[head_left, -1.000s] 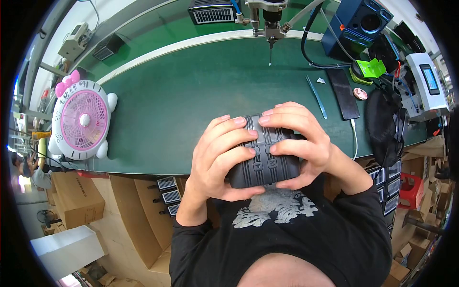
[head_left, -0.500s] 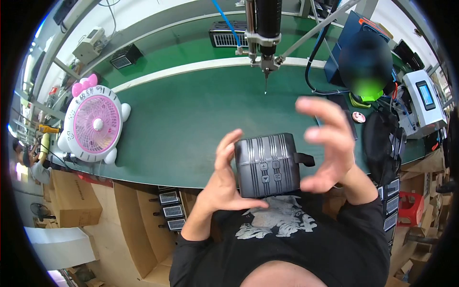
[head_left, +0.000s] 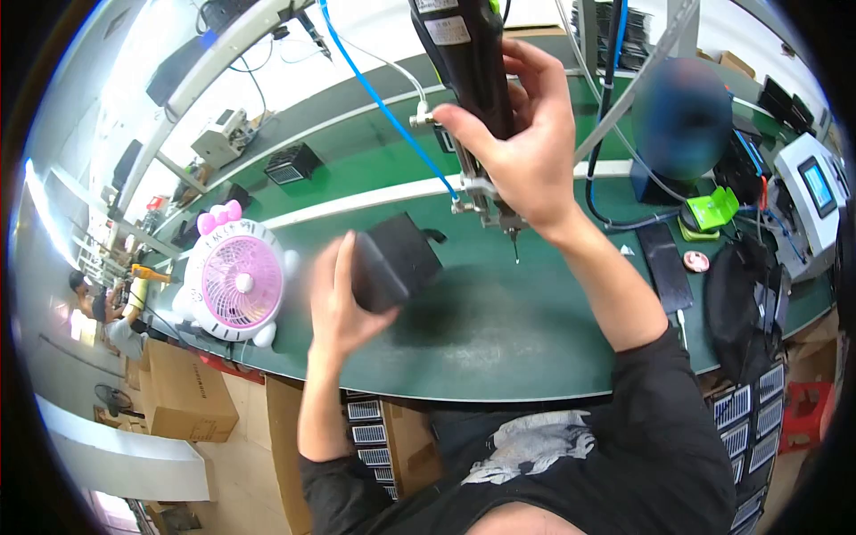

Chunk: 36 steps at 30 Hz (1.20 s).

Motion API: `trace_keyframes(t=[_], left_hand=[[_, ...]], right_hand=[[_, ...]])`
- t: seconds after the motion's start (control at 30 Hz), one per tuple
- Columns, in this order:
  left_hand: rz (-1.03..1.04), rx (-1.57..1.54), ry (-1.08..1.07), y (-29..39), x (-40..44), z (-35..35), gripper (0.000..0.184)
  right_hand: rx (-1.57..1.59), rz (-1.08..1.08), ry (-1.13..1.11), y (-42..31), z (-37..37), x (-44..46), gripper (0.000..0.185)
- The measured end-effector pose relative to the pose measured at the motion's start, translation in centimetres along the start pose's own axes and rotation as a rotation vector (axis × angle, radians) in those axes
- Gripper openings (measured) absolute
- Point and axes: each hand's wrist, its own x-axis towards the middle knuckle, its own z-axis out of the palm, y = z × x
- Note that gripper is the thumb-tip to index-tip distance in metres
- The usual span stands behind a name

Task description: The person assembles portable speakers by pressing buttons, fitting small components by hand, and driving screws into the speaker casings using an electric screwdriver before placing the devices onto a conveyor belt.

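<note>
My left hand is closed on the left side of a black box-shaped speaker with a short strap at its upper right corner. The speaker is tilted over the green bench and slightly blurred; whether it touches the surface I cannot tell. My right hand wraps round the black body of an electric screwdriver, which hangs upright from a metal stand. Its thin bit points down to the right of the speaker, apart from it.
A pink and white fan stands at the bench's left. Toward the right lie a dark flat slab, a green-lidded box, a black bag and a white device with a screen. A blue hose crosses near the screwdriver. Cartons stand below.
My right hand has risen from beside the speaker to the screwdriver and grips it. My left hand has carried the speaker up and left and turned it, so its buttons no longer show.
</note>
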Motion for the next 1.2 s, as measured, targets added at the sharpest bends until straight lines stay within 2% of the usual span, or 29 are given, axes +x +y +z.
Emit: trace_keyframes(t=[0.13,0.17,0.2,0.27,0.3,0.33,0.43,0.47,0.5,0.63,0.7,0.73,0.8,0.87,0.93,0.97,1.03,1.1,1.13,1.2], left_hand=[[0.081,0.160,-0.147,-7.2,8.5,3.2,0.109],[0.089,0.170,-0.143,-9.1,10.7,4.5,0.109],[0.138,0.194,-0.246,-11.3,12.8,6.2,0.104],[0.282,0.310,-0.333,-19.2,15.2,12.2,0.093],[0.380,0.404,-0.315,-24.0,16.3,16.3,0.087],[0.391,0.402,-0.384,-25.1,17.3,18.4,0.090],[0.130,0.322,-0.615,-20.5,20.1,19.6,0.101],[0.064,0.316,-0.656,-18.8,20.9,19.7,0.105],[0.003,0.323,-0.690,-17.7,21.4,19.8,0.109],[-0.082,0.301,-0.750,-14.8,24.3,21.0,0.125],[-0.051,0.271,-0.820,-17.7,25.4,23.5,0.134],[-0.076,0.330,-0.947,-13.4,26.9,22.6,0.132],[-0.191,0.188,-0.997,-12.6,28.2,23.3,0.129],[-0.245,-0.052,-0.937,-12.5,28.8,24.0,0.132],[-0.208,-0.094,-0.957,-10.2,30.3,24.5,0.134],[-0.018,-0.120,-0.933,-13.0,30.5,27.0,0.108],[0.180,-0.152,-0.904,-15.8,30.5,30.4,0.083],[0.104,-0.115,-0.906,-15.9,30.5,32.1,0.130],[0.084,-0.087,-0.819,-15.1,29.8,31.6,0.129],[0.066,-0.134,-0.814,-15.7,29.5,32.4,0.128]], right_hand=[[0.179,0.074,0.048,-0.2,0.5,0.0,0.065],[0.158,0.130,0.035,-0.5,0.3,-0.1,0.063],[0.103,0.165,-0.052,-0.3,0.0,-0.1,0.066],[-0.011,0.078,-0.134,0.1,-0.7,-0.1,0.066],[0.058,0.165,-0.116,-0.6,-0.6,-0.2,0.061],[0.063,0.135,-0.120,-0.3,-0.5,-0.4,0.061],[0.172,0.137,-0.123,0.7,-0.8,-0.8,0.062],[0.133,0.078,-0.094,1.1,-0.7,-0.9,0.061],[0.089,0.118,-0.140,0.9,-1.0,-0.8,0.059],[0.143,0.079,-0.115,1.6,-0.7,-0.8,0.062],[0.197,0.082,-0.143,1.5,-0.9,-0.7,0.065],[0.207,0.114,-0.175,1.2,-1.1,-0.6,0.065],[0.204,0.095,-0.166,1.3,-0.7,-0.8,0.067],[0.174,0.085,-0.154,1.2,-0.7,-0.8,0.068],[0.145,0.028,-0.115,1.2,-0.4,-0.9,0.071],[0.143,0.031,-0.113,1.1,-0.4,-1.0,0.071],[0.174,0.081,-0.169,0.8,-0.6,-0.9,0.072],[0.161,0.099,-0.202,0.8,-0.8,-0.9,0.073],[0.159,0.099,-0.202,0.7,-0.6,-0.9,0.074],[0.156,0.102,-0.193,0.8,-0.4,-0.9,0.074]])
